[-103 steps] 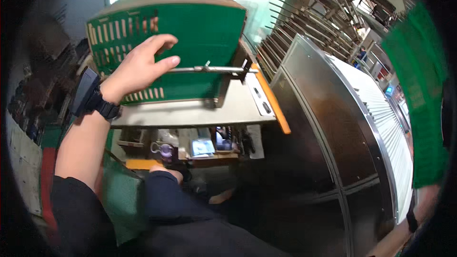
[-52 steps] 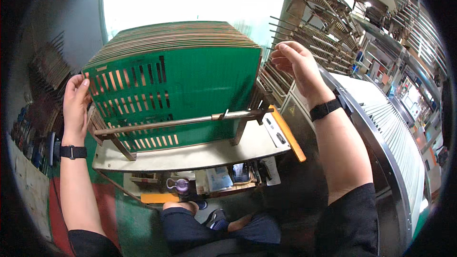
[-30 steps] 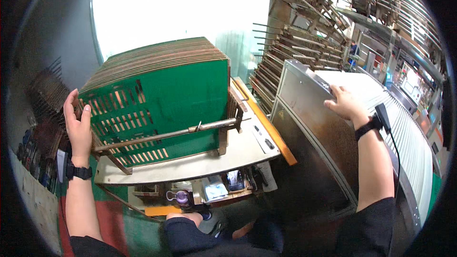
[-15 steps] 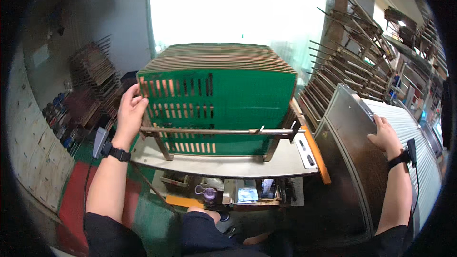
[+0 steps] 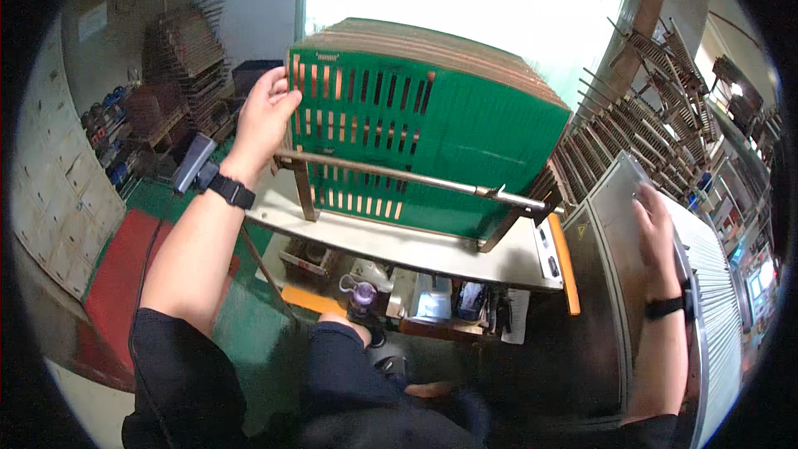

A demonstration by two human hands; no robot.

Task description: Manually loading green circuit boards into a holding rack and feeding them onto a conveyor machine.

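Observation:
A row of flat green panels stands on edge in a metal rack. The front green slotted panel (image 5: 482,141) has columns of narrow slots over its left half. At its upper left edge, my left hand (image 5: 268,120) pinches the rim between thumb and curled fingers; how many panels it grips is hidden. My right hand (image 5: 654,229) is raised beside the metal cabinet (image 5: 611,208), its fingers blurred by motion. No object shows in it. A metal bar (image 5: 407,176) crosses the front of the panels.
The rack stands on a white-topped table (image 5: 366,237) with an orange strip (image 5: 564,270) at its right. A purple bottle (image 5: 362,294) and several boxes sit on the shelf below. Slatted racks (image 5: 636,129) stand at the right, lockers (image 5: 54,199) at the left.
The view has tilted and turned, so the rack sits higher and further right. My left hand stays at the panel's edge. My right hand has lifted off the cabinet's edge and moved inward.

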